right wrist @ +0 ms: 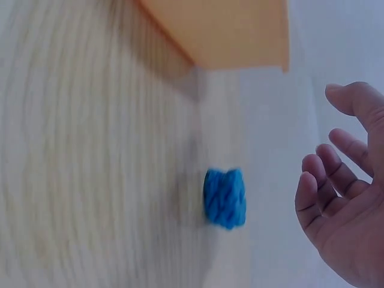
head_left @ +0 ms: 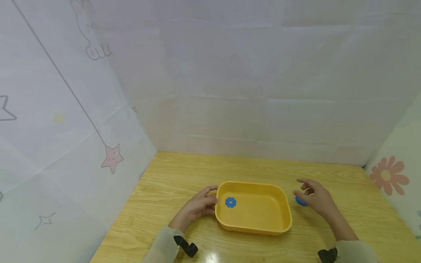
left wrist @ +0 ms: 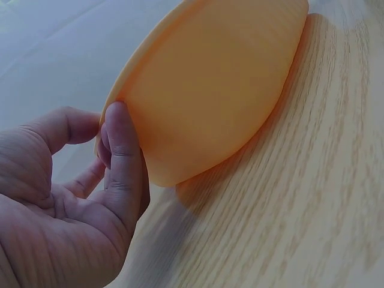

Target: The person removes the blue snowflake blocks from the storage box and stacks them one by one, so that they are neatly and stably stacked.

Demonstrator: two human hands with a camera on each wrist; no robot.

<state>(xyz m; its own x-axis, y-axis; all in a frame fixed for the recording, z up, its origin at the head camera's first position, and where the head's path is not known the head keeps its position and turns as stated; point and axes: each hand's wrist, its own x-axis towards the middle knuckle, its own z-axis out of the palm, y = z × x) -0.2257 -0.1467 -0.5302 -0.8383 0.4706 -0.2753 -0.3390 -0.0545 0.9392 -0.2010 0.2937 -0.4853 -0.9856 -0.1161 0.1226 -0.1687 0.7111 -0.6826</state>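
Note:
A yellow plastic tray (head_left: pixel 254 231) rests on the table, its left rim pinched between the thumb and fingers of my left hand (head_left: pixel 200 204). The left wrist view shows that grip on the tray (left wrist: pixel 210 90) from the side. Flat on the tray's floor, towards the left, lies a blue notched flower-shaped disc (head_left: pixel 230 202). My right hand (head_left: pixel 317 199) hovers right of the tray with fingers loosely bent and nothing in them. Under it, partly hidden in the head view, is a blue clump (head_left: pixel 300 201); in the right wrist view this blue clump (right wrist: pixel 225 198) looks ridged, like stacked discs.
The wooden table (head_left: pixel 177 168) meets a pale cloth wall (head_left: pixel 230 120) at the back. More printed cloth stands at the left and right, one side with a pink star (head_left: pixel 112 158), the other with a flower print (head_left: pixel 389 175).

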